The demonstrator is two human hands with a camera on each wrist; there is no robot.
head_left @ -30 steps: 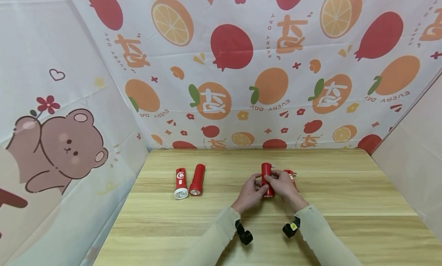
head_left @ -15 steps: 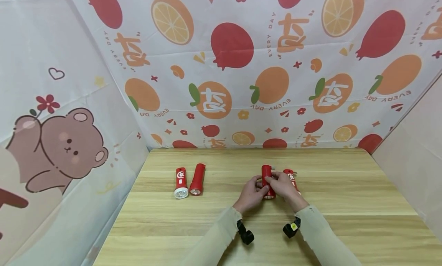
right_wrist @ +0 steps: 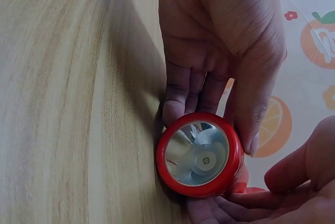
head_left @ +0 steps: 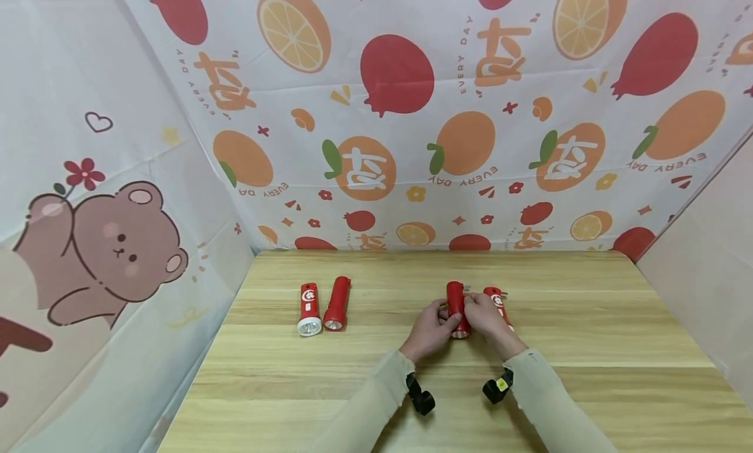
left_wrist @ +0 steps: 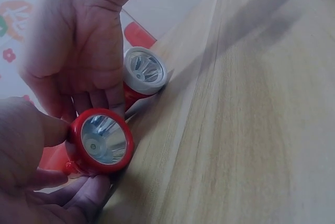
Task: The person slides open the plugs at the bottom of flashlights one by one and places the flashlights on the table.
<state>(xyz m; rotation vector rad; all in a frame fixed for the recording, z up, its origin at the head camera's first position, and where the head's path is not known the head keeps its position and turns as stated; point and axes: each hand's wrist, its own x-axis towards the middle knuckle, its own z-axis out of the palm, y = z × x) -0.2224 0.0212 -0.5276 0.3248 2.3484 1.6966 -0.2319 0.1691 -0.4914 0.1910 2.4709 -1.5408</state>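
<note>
The red flashlight (head_left: 455,299) is between my 2 hands, on the right side of the table (head_left: 376,368), its round lens (right_wrist: 196,153) turned to the near side and 2 small metal prongs (head_left: 467,287) standing out to the right at its far end. My left hand (head_left: 432,329) is mostly closed around its left side, the thumb (left_wrist: 52,130) over the top and the other fingers curled underneath, close behind the lamp rim. My right hand (head_left: 484,314) holds the right side a little farther along; in the right wrist view its thumb lies along the top, while the fingers reach down the side by the tabletop. The lamp end seems to rest on the wood, though my fingers and the shadow make that contact hard to judge.

Just right of my right hand, and partly hidden by it, lies a white-rimmed flashlight (head_left: 497,301), prongs out at its far end too. Well to the left, 2 more lie side by side, lamps toward the near side: a white-headed flashlight (head_left: 308,309) with white print, and a plain red torch (head_left: 338,302), slightly tilted, just to its right. A fruit-print cloth (head_left: 400,74) hangs along the far edge, and a bear-print cloth (head_left: 126,244) on the left.
</note>
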